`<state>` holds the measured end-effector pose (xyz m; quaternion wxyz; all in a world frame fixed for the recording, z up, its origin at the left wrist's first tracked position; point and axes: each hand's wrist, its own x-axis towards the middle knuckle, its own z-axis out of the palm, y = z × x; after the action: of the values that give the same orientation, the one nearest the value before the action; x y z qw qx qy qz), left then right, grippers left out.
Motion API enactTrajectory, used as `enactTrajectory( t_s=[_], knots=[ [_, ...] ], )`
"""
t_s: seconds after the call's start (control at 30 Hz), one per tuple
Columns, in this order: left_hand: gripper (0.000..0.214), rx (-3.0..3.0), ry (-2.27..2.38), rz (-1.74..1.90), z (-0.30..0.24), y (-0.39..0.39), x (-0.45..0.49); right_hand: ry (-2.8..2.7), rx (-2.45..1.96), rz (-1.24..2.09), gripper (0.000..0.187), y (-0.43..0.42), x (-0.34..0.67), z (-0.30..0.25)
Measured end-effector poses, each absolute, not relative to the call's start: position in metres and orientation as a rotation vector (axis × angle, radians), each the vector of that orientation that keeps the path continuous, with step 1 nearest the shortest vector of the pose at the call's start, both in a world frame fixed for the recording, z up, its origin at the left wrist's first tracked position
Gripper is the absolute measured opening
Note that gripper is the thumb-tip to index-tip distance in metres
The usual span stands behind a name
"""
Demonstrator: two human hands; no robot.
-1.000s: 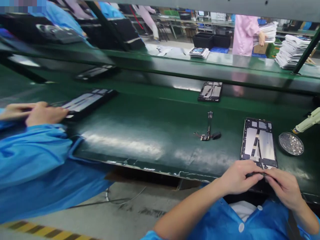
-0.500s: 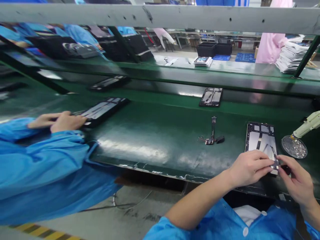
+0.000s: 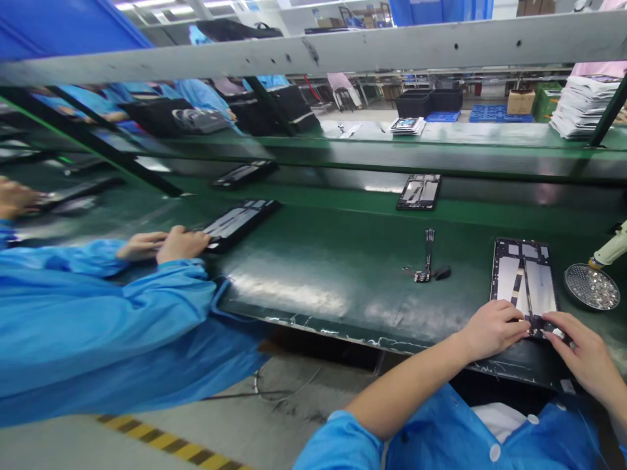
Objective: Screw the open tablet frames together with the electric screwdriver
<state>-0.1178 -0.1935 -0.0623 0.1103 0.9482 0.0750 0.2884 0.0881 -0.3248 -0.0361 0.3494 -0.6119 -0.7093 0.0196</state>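
An opened tablet [image 3: 541, 281] lies on the green bench in front of me, its silver inside facing up. A dark flat cable runs down its middle to a small circuit board [image 3: 536, 326] at the near edge. My left hand [image 3: 494, 331] is closed, fingertips pinching at the left end of that board. From the right, my right hand [image 3: 582, 346] closes thumb and fingers on the board's other end, where a small dark piece shows. The fingers partly hide the board. Left of the tablet lies a similar loose board with flat cable [image 3: 425, 271] and a black block.
A round dish of small metal parts [image 3: 592, 287] stands right of the tablet, beneath a pale electric screwdriver [image 3: 612, 248]. Another opened tablet [image 3: 418, 191] lies farther back. At left, a co-worker's hands [image 3: 181, 245] touch a tablet [image 3: 242, 225]. A grey rail [image 3: 343, 49] crosses above.
The flat cable, arched up before, now lies straighter along the tablet. Both my hands stay at the tablet's near edge, fingers lower on the board. The camera view has shifted left and up.
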Motion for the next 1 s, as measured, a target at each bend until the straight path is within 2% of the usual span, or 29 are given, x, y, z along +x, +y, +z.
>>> enactTrajectory(
  t_s=[0.5, 0.9, 1.0],
  knots=[
    [0.021, 2.709, 0.149, 0.937, -0.061, -0.194, -0.128, -1.718, -1.627, 0.298, 0.019, -0.327, 0.078, -0.019],
    [0.018, 2.651, 0.318, 0.918, -0.057, -0.207, -0.130, -1.579, -1.596, 0.370, 0.020, -0.320, 0.079, -0.024],
    [0.018, 2.642, 0.432, 0.909, -0.063, -0.215, -0.132, -1.456, -1.607, 0.248, 0.020, -0.315, 0.089, -0.020]
  ],
)
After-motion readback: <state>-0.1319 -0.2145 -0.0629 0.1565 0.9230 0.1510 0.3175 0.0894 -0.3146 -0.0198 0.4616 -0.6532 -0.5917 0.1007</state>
